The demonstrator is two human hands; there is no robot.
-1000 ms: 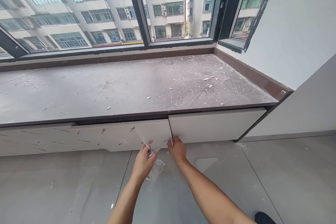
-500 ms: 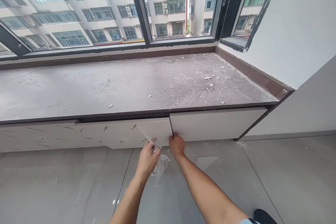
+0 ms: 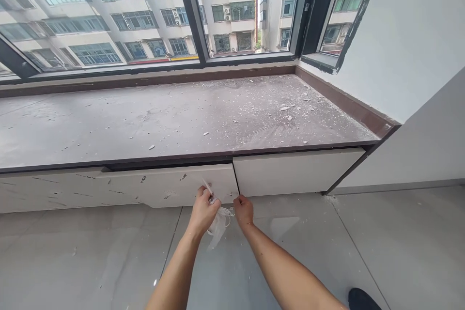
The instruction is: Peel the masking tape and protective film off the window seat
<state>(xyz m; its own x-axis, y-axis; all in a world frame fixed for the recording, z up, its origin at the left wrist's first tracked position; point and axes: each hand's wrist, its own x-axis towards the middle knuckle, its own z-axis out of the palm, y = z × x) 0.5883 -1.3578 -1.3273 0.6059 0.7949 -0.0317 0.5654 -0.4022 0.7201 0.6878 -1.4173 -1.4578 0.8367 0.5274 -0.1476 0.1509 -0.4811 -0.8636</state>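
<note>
Below a dusty window ledge (image 3: 181, 121), the left hand (image 3: 203, 210) pinches clear film (image 3: 219, 220) at the drawer front (image 3: 170, 189); the right hand (image 3: 244, 210) closes on the drawer's lower corner

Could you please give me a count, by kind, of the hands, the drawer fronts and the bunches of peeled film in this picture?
Hands: 2, the left hand and the right hand.
Drawer fronts: 2, the left drawer front with printed film on it and the bare right drawer front.
Bunches of clear film: 1, the crumpled film in the left grip.
Total: 5.
</note>
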